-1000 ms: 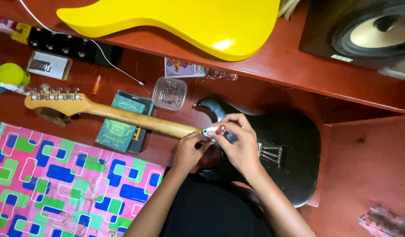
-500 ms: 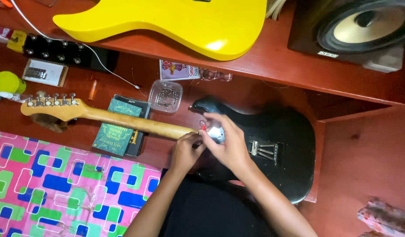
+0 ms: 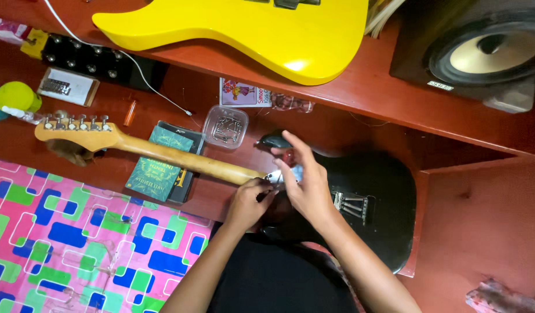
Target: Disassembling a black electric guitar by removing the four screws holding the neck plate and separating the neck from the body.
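Note:
A black electric guitar body (image 3: 372,179) lies on the red desk with its pale wooden neck (image 3: 180,159) running left to a headstock (image 3: 76,130) with tuners. My left hand (image 3: 247,203) pinches at the neck joint, fingers closed on something small I cannot make out. My right hand (image 3: 305,185) rests over the body beside it, thumb and fingers around a small shiny piece with a red bit at the tip. The bridge (image 3: 351,204) shows just right of that hand.
A clear plastic box of small metal parts (image 3: 224,127) and a green booklet on a dark box (image 3: 160,162) lie by the neck. A yellow guitar (image 3: 250,29) sits on the upper shelf beside a speaker (image 3: 482,52). A colourful patterned cloth (image 3: 76,243) covers the left.
The view has drifted slightly. My right hand's fingers have spread and lifted a little over the neck joint; my left hand stays pinched at the same spot.

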